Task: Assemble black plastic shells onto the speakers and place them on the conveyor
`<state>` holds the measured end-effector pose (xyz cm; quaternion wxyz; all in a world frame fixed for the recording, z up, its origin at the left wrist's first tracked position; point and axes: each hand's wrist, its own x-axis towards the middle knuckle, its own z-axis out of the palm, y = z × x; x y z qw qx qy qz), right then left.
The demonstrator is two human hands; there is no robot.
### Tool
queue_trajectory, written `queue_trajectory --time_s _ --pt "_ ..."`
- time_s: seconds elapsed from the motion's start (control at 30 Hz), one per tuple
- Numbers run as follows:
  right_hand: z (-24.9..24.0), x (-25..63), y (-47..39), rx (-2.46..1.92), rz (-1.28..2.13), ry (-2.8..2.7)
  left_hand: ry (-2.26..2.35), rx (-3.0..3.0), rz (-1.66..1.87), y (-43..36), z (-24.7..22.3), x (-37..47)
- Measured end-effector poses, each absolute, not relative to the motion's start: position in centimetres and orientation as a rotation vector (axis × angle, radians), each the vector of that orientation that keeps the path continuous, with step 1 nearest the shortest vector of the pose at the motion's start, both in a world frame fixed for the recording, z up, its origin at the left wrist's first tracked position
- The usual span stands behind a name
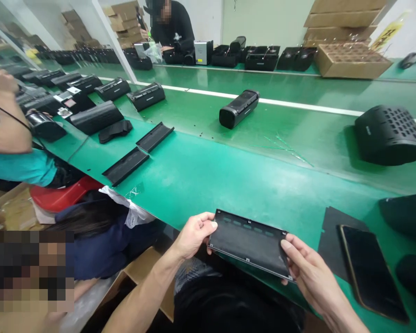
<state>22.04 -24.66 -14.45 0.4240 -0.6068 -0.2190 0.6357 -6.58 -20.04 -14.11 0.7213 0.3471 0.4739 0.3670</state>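
A black rectangular plastic panel [249, 243] with slots along its far side and small tabs on its edges is held over the table's near edge. My left hand [196, 233] grips its left end, thumb on top. At the other end, my right hand [303, 259] pinches the panel with the thumb on its face. Right of my right hand lie a smartphone [374, 273] and a flat black sheet [333, 231] partly beneath it. Two curved black panels, one nearer [126, 165] and one farther [156, 137], rest on the table to the left.
A black speaker-like unit [239, 108] and a larger grid-topped one [391, 134] sit on the green conveyor [298, 129]. Several similar units line the left. One co-worker [173, 27] is across the line; a teal sleeve [24, 164] and another person [93, 236] are at left.
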Motion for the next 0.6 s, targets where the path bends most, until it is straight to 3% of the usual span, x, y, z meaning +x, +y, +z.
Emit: queue_trajectory --time_s 0.33,0.6 --pt "-13.7 21.6 -24.3 -1.508 1.594 -0.541 1.023 0.766 0.840 -20.0 -14.6 -7.3" --pt "-13.3 19.0 -22.4 -1.387 1.596 -0.460 0.529 0.578 1.234 -20.6 -15.6 -4.0"
